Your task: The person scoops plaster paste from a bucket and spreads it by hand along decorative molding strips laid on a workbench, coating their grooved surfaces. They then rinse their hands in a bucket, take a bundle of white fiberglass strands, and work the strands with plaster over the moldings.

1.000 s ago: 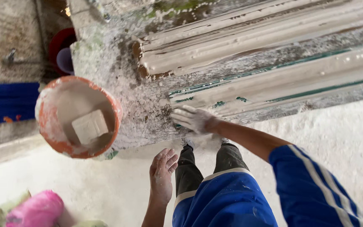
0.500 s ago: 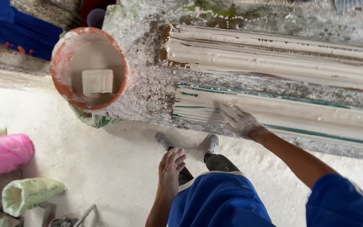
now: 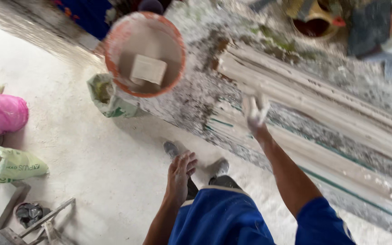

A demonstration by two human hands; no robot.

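Plaster-white right hand (image 3: 255, 111), fingers spread flat, pressing on pale moulding strip (image 3: 296, 97) lying along the crusted workbench (image 3: 205, 97). Grasping nothing. Left hand (image 3: 179, 174) hangs loose and open by the blue shorts (image 3: 221, 218), empty. Orange bucket (image 3: 144, 54), square block inside, sits on bench beyond and left of right hand. Pink sack (image 3: 1, 113) far left of left hand.

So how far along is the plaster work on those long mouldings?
Done: several long white mouldings lie cast on the spattered bench. In hand: the plaster-coated right hand presses on one moulding; the left hand hangs free. Left: the orange bucket looks nearly empty, holding a pale block.
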